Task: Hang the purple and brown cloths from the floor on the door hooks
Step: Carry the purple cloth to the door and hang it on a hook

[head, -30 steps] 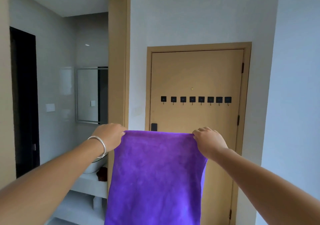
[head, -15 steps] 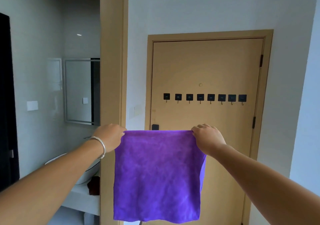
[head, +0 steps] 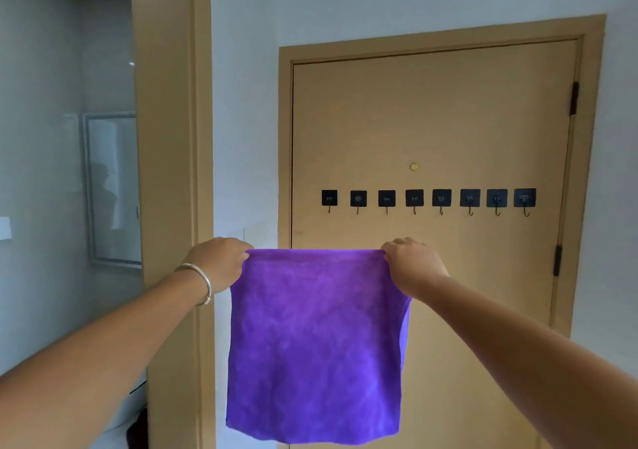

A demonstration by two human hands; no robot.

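A purple cloth (head: 316, 345) hangs flat and stretched between my two hands in front of me. My left hand (head: 221, 262) grips its top left corner, a silver bangle on that wrist. My right hand (head: 412, 265) grips the top right corner. Behind the cloth stands a closed tan door (head: 431, 120) with a row of several black square hooks (head: 428, 198) across it, a little above the cloth's top edge. All the hooks are bare. The brown cloth is not in view.
A tan door frame post (head: 169, 172) stands at the left, with a bathroom and a mirror (head: 112, 189) beyond it. White wall (head: 245, 103) lies between the post and the door. A dark object (head: 138, 428) sits low at the bottom left.
The door and hooks have grown larger in view as I came closer. The cloth stays stretched between both hands, and its lower edge now shows.
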